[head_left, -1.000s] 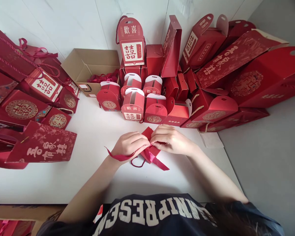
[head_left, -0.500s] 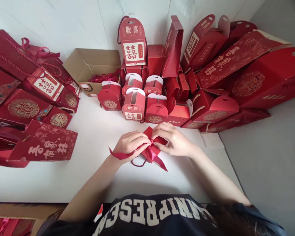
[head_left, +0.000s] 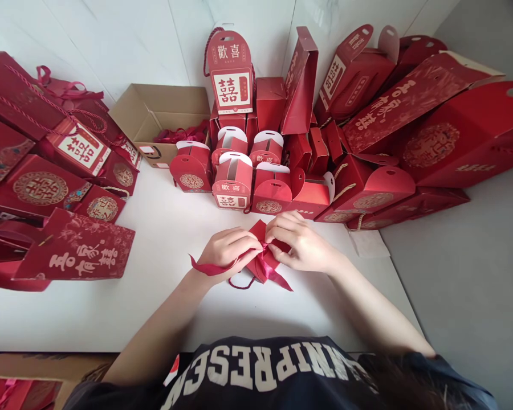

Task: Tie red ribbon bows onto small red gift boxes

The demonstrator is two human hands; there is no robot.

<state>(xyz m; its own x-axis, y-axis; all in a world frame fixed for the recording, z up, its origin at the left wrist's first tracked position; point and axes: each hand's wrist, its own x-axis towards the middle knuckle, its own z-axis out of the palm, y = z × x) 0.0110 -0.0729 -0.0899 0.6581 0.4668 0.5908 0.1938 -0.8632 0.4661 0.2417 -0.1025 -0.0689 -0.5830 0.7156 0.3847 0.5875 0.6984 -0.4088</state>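
Observation:
A small red gift box (head_left: pixel 259 229) lies on the white table in front of me, partly covered by my hands. Around its middle runs a shiny red ribbon (head_left: pixel 267 267), knotted on top, with one tail trailing to the lower right. Left of the knot, my left hand (head_left: pixel 227 250) pinches the ribbon, and a loose end hangs over its wrist side. My right hand (head_left: pixel 299 242) closes thumb and fingers on the ribbon at the knot's right. A dark red cord handle (head_left: pixel 241 283) loops out from under the box.
Several red gift boxes (head_left: pixel 273 185) stand just beyond my hands, near a cardboard carton (head_left: pixel 132 111) with ribbons inside. More red boxes (head_left: pixel 43 188) are piled at left, and large ones (head_left: pixel 431 136) at right against a grey wall. Another carton (head_left: pixel 64 364) sits below the table's front edge.
Both hands stay at the knot with only slight finger movement. The lower ribbon tail has shifted slightly up and right.

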